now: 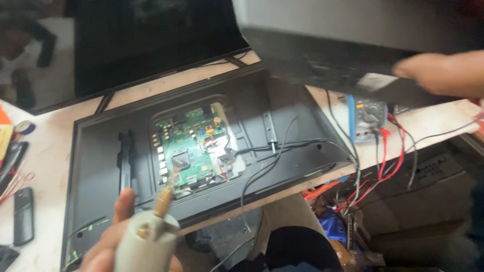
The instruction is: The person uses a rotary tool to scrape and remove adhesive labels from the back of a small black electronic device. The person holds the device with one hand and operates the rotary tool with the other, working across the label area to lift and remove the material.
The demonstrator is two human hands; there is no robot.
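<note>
Item: flat television (pixel 201 151), face down on a pale workbench (pixel 45 151), rear opening exposing a green circuit board (pixel 189 146). Long axis runs from lower left to upper right, tilted slightly against the bench edge; its lower right corner overhangs that edge.

Left hand (pixel 108 247): fingers wrapped tight around a pale grey cylindrical tool (pixel 146 242) with a tan nozzle (pixel 163 200). The tool stands near upright, nozzle aimed up and away toward the board, its tip at the lower rim of the opening. Kind of tool blurred; not certain.

Right hand (pixel 443 73): closed on the edge of a large dark panel (pixel 343 45), held tilted above the bench, upper right.

Handling note, as judgement: keeping the nozzle steady and clear of the loose black wires (pixel 267 161), and the lifted panel well above the board, appears wise.

Adjacent: blue multimeter (pixel 367 117) with red and black leads (pixel 388 161); dark remote control (pixel 23 215) at left; a second dark screen (pixel 151 40) behind.
</note>
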